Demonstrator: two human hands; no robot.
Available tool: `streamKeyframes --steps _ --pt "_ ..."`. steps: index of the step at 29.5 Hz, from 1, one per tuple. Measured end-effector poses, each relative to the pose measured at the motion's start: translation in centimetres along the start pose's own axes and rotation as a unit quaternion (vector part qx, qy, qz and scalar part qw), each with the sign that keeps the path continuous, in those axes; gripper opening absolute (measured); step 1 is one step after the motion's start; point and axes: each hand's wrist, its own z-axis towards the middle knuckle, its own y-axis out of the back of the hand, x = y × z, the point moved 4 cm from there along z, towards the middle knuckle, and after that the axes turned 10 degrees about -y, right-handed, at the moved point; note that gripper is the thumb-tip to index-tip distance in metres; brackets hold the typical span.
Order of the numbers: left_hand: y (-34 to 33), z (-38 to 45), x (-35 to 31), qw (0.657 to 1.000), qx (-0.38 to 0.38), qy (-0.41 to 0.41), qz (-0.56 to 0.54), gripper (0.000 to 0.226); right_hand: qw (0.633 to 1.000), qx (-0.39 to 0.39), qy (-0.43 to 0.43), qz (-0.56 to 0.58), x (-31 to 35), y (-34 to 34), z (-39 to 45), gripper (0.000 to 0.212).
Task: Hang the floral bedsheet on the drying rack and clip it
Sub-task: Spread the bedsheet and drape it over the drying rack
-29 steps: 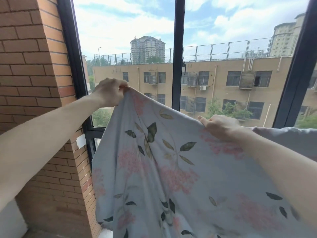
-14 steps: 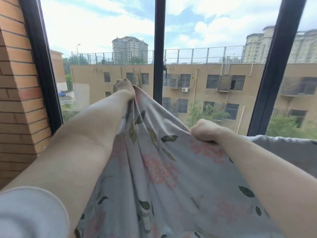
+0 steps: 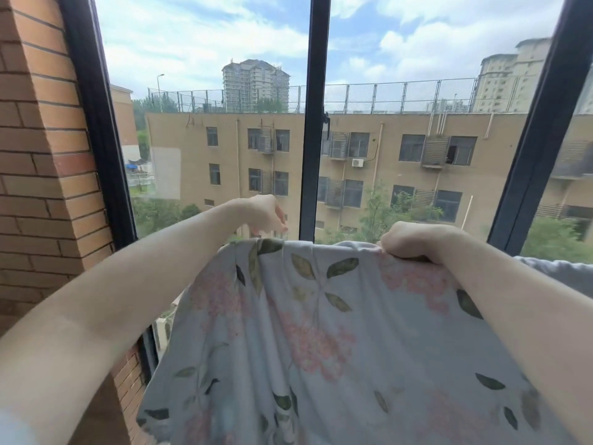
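Your right hand clenched on top edge of sheet, fabric bunched under knuckles. Sheet is soft pale blue-grey cotton-looking stuff, pink flower clusters, dark green leaves, draping in loose folds down toward you in front of window. Your left hand just above sheet's left corner, fingers loosely drooping, gripping nothing, not touching cloth as far as I can tell. Rough red brick wall at left, dark metal window frame straight ahead.
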Motion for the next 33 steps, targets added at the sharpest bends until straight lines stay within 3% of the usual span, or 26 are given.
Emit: streamKeyframes --steps 3,5,8,10,15,18,22,24,26,29,33 --pt "0.2 -5.6 -3.1 0.994 -0.027 -0.072 -0.083 0.038 1.000 -0.008 0.010 0.003 0.2 -0.1 0.2 0.039" --pt "-1.1 -9.2 -4.0 0.992 -0.019 -0.115 -0.046 0.053 1.000 -0.011 0.001 0.029 -0.1 -0.1 0.5 0.037" --pt "-2.4 -12.5 -4.0 0.978 -0.135 -0.145 0.067 0.064 0.992 -0.031 -0.026 0.123 -0.8 0.0 1.1 0.034" --pt "-2.6 -12.9 -3.7 0.969 -0.192 -0.138 0.074 0.068 0.983 -0.099 -0.011 0.152 -1.2 0.6 1.3 0.036" --pt "-2.3 -11.2 -3.9 0.978 -0.156 -0.123 0.065 0.068 0.908 -0.367 0.047 0.194 -0.6 5.2 1.4 0.031" --pt "-2.6 -10.4 -4.0 0.987 -0.120 -0.094 0.044 0.069 0.881 -0.432 0.046 0.187 0.8 7.5 2.3 0.030" --pt "-2.4 -9.3 -3.2 0.996 -0.079 -0.045 0.007 0.067 0.876 -0.444 0.017 0.189 1.3 7.7 4.6 0.033" --pt "-2.4 -8.5 -2.9 0.998 -0.062 -0.030 0.000 0.064 0.888 -0.422 0.001 0.182 1.4 6.3 6.6 0.033" --pt "-2.5 -7.8 -2.8 0.999 -0.046 -0.016 -0.002 0.065 0.925 -0.350 -0.033 0.145 1.3 4.2 9.4 0.029" --pt "-2.6 -7.1 -2.6 1.000 -0.014 0.008 -0.023 0.071 0.991 -0.112 -0.071 -0.032 0.9 0.0 12.2 0.027" --pt "-2.8 -7.1 -2.8 0.998 0.010 0.023 -0.050 0.065 0.991 0.052 -0.065 -0.102 0.1 -1.8 12.3 0.035"
